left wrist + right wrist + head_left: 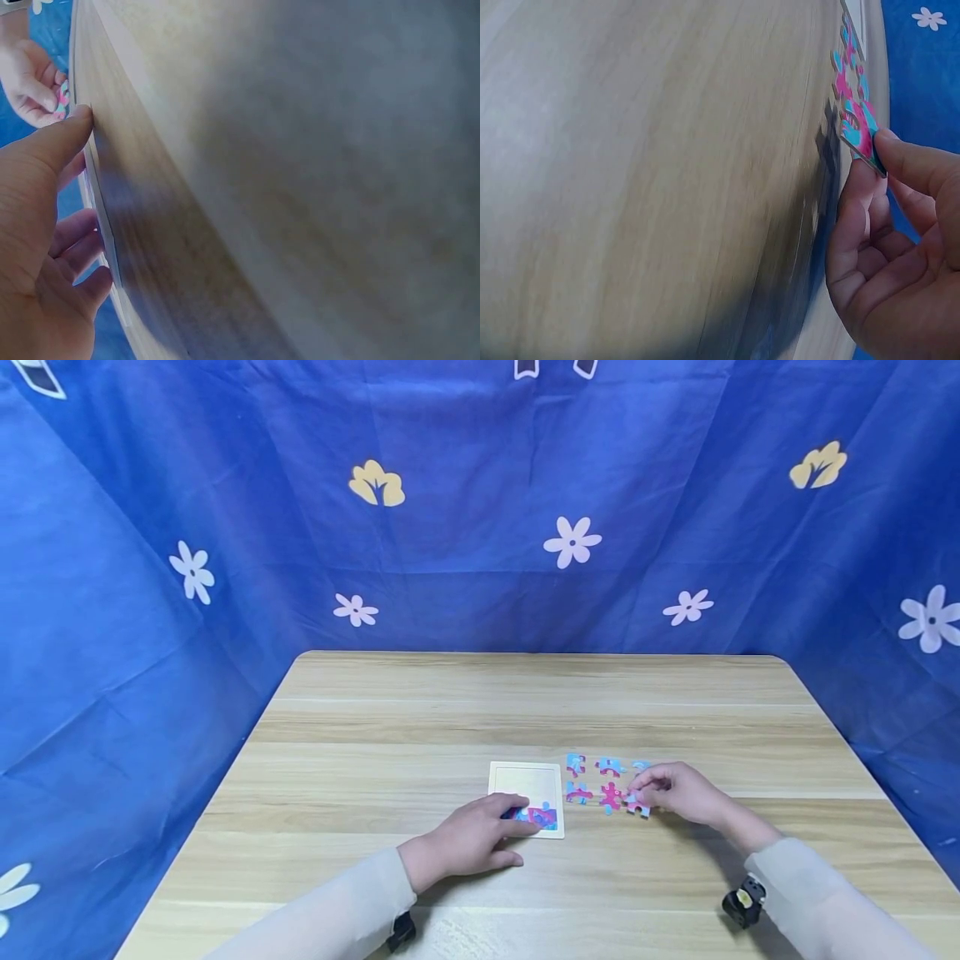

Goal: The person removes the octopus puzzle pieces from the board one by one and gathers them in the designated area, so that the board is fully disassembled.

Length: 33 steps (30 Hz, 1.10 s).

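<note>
A light square puzzle tray (527, 778) lies mid-table, with purple, pink and blue jigsaw pieces (545, 817) along its near side. My left hand (476, 837) rests over the tray's lower left, fingers extended across its edge and pieces; in the left wrist view the fingers (79, 232) touch the tray's rim. To the right of the tray, my right hand (684, 792) pinches a pink and blue jigsaw piece (861, 133) between thumb and fingers. In the right wrist view that piece is tilted, its lower edge off the table. The fingers partly cover it in the head view.
Several loose jigsaw pieces (577, 792) lie in two rows between the tray and my right hand, one pink piece (611, 795) among them. The wood-grain table (375, 735) meets a blue patterned cloth (465, 568) behind and at both sides.
</note>
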Motion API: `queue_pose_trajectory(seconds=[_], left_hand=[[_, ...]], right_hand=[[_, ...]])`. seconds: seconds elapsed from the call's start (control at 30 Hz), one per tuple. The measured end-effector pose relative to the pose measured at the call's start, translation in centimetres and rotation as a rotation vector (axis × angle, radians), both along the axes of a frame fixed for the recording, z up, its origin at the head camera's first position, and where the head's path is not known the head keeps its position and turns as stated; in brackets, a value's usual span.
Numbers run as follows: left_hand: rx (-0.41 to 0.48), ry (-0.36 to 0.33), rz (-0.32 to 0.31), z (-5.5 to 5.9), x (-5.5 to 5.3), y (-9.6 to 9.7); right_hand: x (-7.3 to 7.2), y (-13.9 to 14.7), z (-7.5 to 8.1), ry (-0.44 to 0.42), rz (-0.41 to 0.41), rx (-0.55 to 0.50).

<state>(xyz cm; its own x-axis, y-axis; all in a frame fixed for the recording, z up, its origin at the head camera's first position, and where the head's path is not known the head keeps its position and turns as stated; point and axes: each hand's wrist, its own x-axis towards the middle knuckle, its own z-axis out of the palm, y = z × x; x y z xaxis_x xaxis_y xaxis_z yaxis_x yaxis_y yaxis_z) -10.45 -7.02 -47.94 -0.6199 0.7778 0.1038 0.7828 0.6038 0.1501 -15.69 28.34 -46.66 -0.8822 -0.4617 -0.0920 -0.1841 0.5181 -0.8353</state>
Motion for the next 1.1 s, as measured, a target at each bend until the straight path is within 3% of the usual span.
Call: queue_pose_trajectory(seconds=[0.4,0.7,1.1], left_hand=[[0.010,0.001,-0.002,-0.12,-0.10,-0.04],[0.013,-0.005,-0.001,0.03,-0.12,-0.10],[0.007,0.001,-0.003,0.12,-0.09,-0.09]], right_hand=[[0.00,0.90,-0.17,-0.043,0.003,0.004],[-0.14,0.73,-0.56,0.085,-0.101,0.134],[-0.05,0.71,-0.79,0.106,-0.146,0.180]])
